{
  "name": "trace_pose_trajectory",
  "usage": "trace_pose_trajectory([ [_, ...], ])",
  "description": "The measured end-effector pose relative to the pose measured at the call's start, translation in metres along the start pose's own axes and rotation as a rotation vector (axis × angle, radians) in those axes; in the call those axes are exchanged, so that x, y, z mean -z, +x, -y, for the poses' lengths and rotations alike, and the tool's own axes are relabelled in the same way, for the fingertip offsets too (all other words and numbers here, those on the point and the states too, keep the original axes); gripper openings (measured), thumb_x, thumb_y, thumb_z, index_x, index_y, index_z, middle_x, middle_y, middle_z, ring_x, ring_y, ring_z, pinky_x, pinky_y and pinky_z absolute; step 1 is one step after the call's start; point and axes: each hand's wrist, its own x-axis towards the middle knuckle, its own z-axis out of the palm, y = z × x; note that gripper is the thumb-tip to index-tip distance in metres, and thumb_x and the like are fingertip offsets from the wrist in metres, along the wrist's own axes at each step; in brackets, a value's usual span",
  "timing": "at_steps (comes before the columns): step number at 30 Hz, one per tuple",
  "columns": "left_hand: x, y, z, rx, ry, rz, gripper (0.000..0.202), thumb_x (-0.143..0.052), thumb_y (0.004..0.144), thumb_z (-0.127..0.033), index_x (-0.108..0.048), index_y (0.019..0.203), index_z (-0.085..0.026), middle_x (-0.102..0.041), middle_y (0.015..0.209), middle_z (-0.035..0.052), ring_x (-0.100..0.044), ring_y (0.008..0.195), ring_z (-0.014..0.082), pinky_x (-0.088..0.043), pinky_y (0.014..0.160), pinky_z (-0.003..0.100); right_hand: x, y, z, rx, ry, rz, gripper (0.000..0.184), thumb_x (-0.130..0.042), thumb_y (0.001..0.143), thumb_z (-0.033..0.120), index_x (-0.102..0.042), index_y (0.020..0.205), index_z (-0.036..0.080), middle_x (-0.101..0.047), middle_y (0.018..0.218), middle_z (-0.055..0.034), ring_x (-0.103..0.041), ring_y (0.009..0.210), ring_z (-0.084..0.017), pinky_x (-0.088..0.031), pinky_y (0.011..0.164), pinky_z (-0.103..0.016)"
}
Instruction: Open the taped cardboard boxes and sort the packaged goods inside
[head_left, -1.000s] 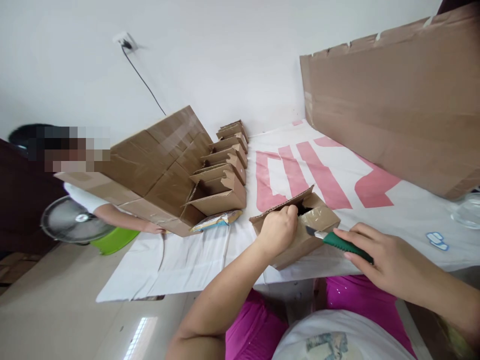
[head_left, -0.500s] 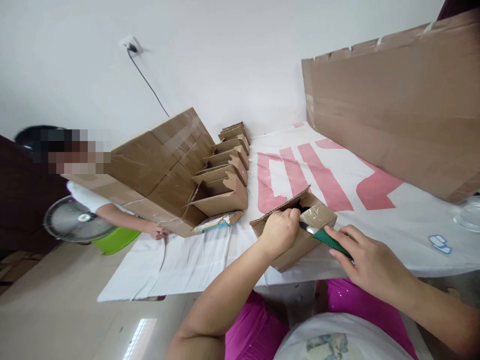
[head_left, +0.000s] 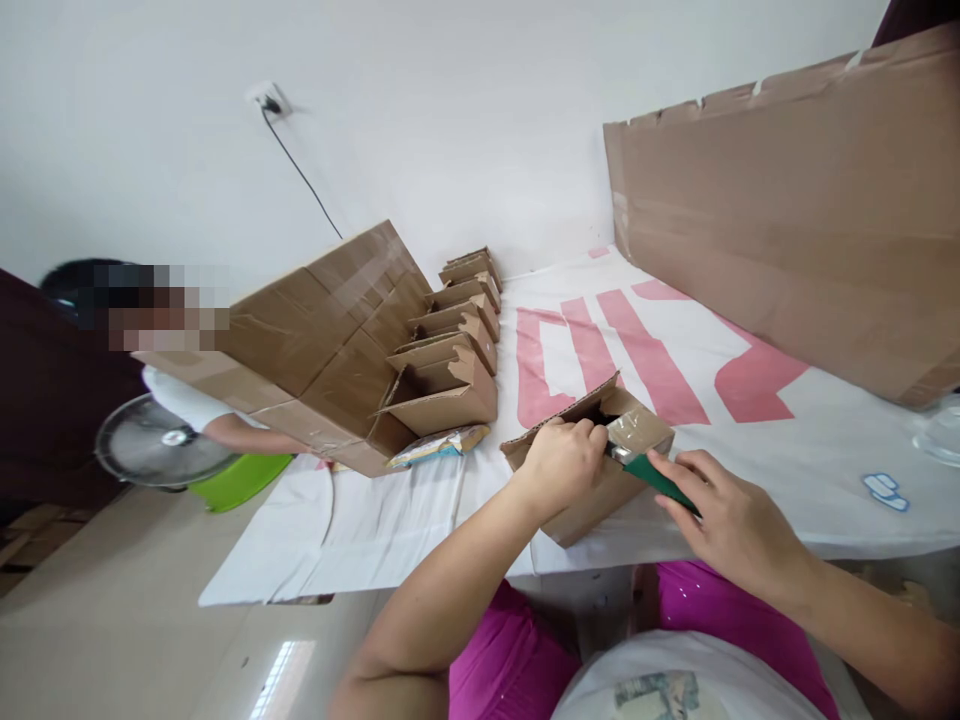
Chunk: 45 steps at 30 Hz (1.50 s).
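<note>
A small open cardboard box [head_left: 600,490] stands tilted near the table's front edge. My left hand [head_left: 564,462] is closed on its near wall, fingers curled over the rim, so the fingertips are hidden inside. In my right hand [head_left: 724,515] is a green utility knife [head_left: 658,480], held between thumb and fingers from the right. Its metal end points left at the box's near rim, close beside my left knuckles. Clear tape shines on the box's right flap.
Several open small boxes [head_left: 454,395] line up at the left beside a large carton [head_left: 322,340]. A packet [head_left: 442,447] lies before them. Another large cardboard piece [head_left: 787,210] stands right. Behind the left carton, a co-worker's arm [head_left: 247,436] reaches near a fan [head_left: 161,438].
The knife and my right hand have shifted slightly left, and my left hand slightly right along the rim. The co-worker's hand has gone behind the carton.
</note>
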Motion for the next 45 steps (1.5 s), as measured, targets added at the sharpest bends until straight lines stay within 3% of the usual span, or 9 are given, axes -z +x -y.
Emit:
trace_pose_trajectory([
  [5, 0.005, 0.006, 0.004, -0.031, -0.024, 0.075, 0.009, -0.051, 0.089, -0.016, -0.059, 0.087, -0.017, -0.065, 0.080, 0.0045, -0.065, 0.074, 0.0208, -0.048, 0.070, 0.035, 0.016, 0.004, -0.019, -0.046, 0.176, 0.131, 0.039, -0.049, 0.093, 0.033, -0.054, 0.131, 0.025, -0.064, 0.106, -0.0069, -0.067, 0.076, -0.016, -0.056, 0.062, -0.029],
  [8, 0.004, 0.009, 0.004, -0.069, -0.003, 0.051, 0.010, -0.051, 0.090, -0.016, -0.060, 0.086, -0.017, -0.065, 0.086, 0.0054, -0.063, 0.079, 0.0208, -0.048, 0.075, 0.035, 0.020, 0.009, -0.034, -0.135, 0.200, 0.057, 0.036, -0.051, 0.092, 0.035, -0.057, 0.126, 0.026, -0.063, 0.117, -0.0080, -0.068, 0.092, -0.021, -0.058, 0.071, -0.032],
  [11, 0.000, 0.011, 0.004, -0.079, -0.016, 0.015, 0.013, -0.049, 0.091, -0.016, -0.061, 0.084, -0.017, -0.065, 0.084, 0.0053, -0.062, 0.079, 0.0214, -0.047, 0.075, 0.036, 0.008, 0.016, -0.045, -0.188, 0.327, -0.028, 0.038, -0.051, 0.092, 0.033, -0.054, 0.129, 0.024, -0.062, 0.127, -0.0081, -0.062, 0.114, -0.024, -0.053, 0.095, -0.039],
  [13, -0.003, 0.013, 0.003, -0.036, -0.063, 0.008, 0.015, -0.048, 0.091, -0.017, -0.061, 0.084, -0.017, -0.065, 0.082, 0.0054, -0.062, 0.079, 0.0212, -0.047, 0.074, 0.035, -0.007, 0.020, -0.049, -0.196, 0.458, -0.028, 0.041, -0.050, 0.093, 0.033, -0.050, 0.132, 0.023, -0.063, 0.128, -0.0082, -0.061, 0.117, -0.023, -0.050, 0.099, -0.040],
  [18, -0.009, 0.014, 0.003, 0.193, -0.285, 0.023, 0.012, -0.049, 0.085, -0.015, -0.061, 0.083, -0.018, -0.067, 0.083, 0.0038, -0.063, 0.075, 0.0182, -0.045, 0.065, 0.029, -0.028, 0.020, -0.046, -0.204, 0.546, -0.059, 0.043, -0.051, 0.092, 0.035, -0.049, 0.134, 0.025, -0.062, 0.130, -0.0073, -0.060, 0.118, -0.024, -0.050, 0.100, -0.039],
  [27, -0.010, 0.016, -0.006, 0.408, -0.425, 0.036, 0.013, -0.046, 0.090, -0.018, -0.060, 0.088, -0.019, -0.072, 0.085, 0.0052, -0.067, 0.077, 0.0208, -0.047, 0.069, 0.029, -0.019, 0.019, -0.039, -0.102, 0.408, -0.072, 0.044, -0.050, 0.093, 0.028, -0.045, 0.136, 0.027, -0.062, 0.129, -0.0064, -0.061, 0.117, -0.022, -0.050, 0.098, -0.036],
  [35, -0.010, 0.020, -0.010, 0.387, -0.354, 0.103, 0.019, -0.037, 0.096, -0.022, -0.055, 0.102, -0.018, -0.073, 0.085, 0.0089, -0.070, 0.076, 0.0253, -0.049, 0.066, 0.033, -0.016, 0.022, -0.041, -0.109, 0.404, -0.056, 0.042, -0.051, 0.091, 0.030, -0.049, 0.133, 0.027, -0.064, 0.127, -0.0059, -0.062, 0.115, -0.023, -0.052, 0.096, -0.037],
  [41, -0.014, 0.019, -0.008, 0.446, -0.396, 0.044, 0.022, -0.032, 0.099, -0.026, -0.052, 0.107, -0.021, -0.073, 0.083, 0.0060, -0.070, 0.074, 0.0249, -0.050, 0.068, 0.034, -0.007, 0.042, -0.030, -0.342, 0.437, -0.160, 0.059, -0.070, 0.077, 0.039, -0.051, 0.131, 0.024, -0.067, 0.121, -0.0083, -0.066, 0.107, -0.027, -0.054, 0.091, -0.041],
  [45, -0.016, 0.018, -0.010, 0.478, -0.446, -0.034, 0.021, -0.041, 0.098, -0.031, -0.047, 0.114, -0.020, -0.073, 0.092, 0.0075, -0.070, 0.081, 0.0253, -0.051, 0.072, 0.035, -0.002, 0.064, -0.009, -0.314, 0.459, -0.098, 0.057, -0.071, 0.074, 0.033, -0.052, 0.128, 0.028, -0.070, 0.116, -0.0048, -0.068, 0.102, -0.026, -0.055, 0.087, -0.040],
])
